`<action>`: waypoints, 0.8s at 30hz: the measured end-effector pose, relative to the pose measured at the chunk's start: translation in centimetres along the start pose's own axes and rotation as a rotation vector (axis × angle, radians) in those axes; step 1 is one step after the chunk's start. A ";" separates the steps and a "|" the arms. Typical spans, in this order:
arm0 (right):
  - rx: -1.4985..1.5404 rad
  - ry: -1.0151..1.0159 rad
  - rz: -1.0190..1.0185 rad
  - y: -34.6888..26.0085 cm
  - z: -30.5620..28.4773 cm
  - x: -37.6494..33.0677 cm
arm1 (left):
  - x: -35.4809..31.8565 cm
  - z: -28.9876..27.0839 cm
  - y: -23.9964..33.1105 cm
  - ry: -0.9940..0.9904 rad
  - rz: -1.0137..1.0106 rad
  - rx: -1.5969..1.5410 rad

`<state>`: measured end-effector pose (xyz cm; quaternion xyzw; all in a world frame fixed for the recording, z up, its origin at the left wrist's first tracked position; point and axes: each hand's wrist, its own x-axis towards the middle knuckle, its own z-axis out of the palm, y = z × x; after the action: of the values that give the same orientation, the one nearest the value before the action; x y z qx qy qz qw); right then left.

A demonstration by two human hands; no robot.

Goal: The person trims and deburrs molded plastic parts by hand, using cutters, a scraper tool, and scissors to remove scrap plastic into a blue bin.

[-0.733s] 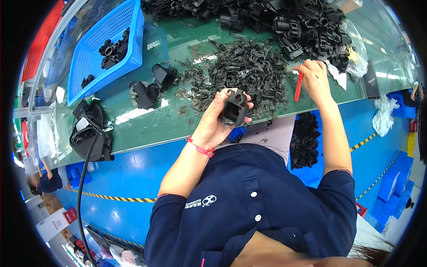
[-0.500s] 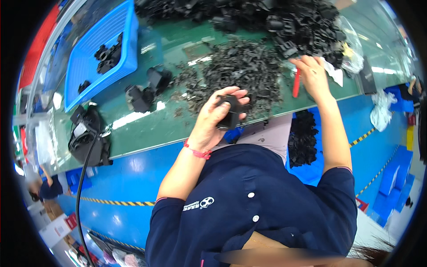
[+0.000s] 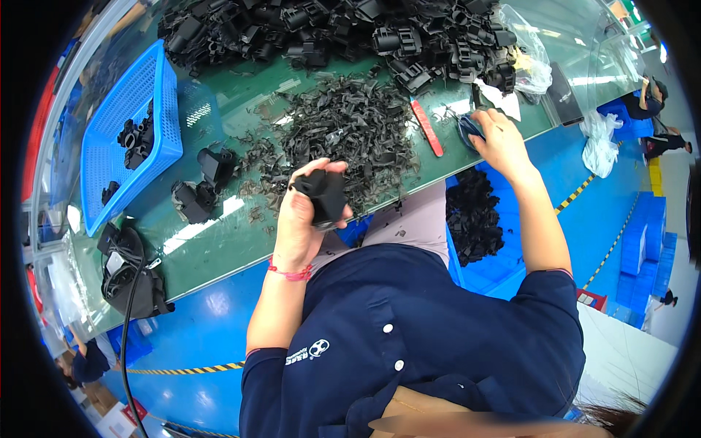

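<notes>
At the upper left of the frame a blue mesh basket (image 3: 120, 139) is sitting on the green worktop (image 3: 219, 241), holding a few black plastic parts. Below it, at the lower left edge of the worktop, a black bundle with a cable (image 3: 131, 274) is lying. Just right of the basket, two loose black moulded parts (image 3: 204, 182) are resting on the worktop. In the centre of the frame the left hand (image 3: 303, 219) is holding a black plastic housing (image 3: 321, 196) above the near edge of the worktop, the fingers curling tightly around it; a red band is circling the wrist. Behind the housing a heap of black plastic trimmings (image 3: 350, 131) is spreading over the worktop, and a larger pile of black parts (image 3: 350, 29) is running along the top of the frame. Right of centre a red-handled knife (image 3: 426, 128) is lying on the worktop. At the upper right the right hand (image 3: 500, 142) is resting at the worktop edge, its fingers closing on a small dark-blue object (image 3: 467, 130) whose kind I cannot tell.
</notes>
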<state>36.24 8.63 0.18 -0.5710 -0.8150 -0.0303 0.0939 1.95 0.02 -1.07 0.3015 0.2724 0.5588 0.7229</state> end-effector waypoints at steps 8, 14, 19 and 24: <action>0.327 -0.035 0.066 0.8 -0.5 0.8 | 0.9 0.3 0.4 0.017 0.306 0.825; 0.515 -0.071 -0.345 -7.1 -4.3 3.2 | 1.3 0.4 0.8 0.045 0.356 0.979; 0.496 -0.136 -0.618 -10.6 -5.5 4.5 | 1.2 0.4 1.6 -0.009 0.355 1.044; 0.450 -0.073 -0.660 -11.3 -5.5 5.1 | 0.9 0.2 2.0 -0.018 0.356 1.063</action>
<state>24.63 8.59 7.15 -0.2446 -0.9436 0.1408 0.1731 1.01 1.25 0.50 0.6707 0.4554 0.4551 0.3683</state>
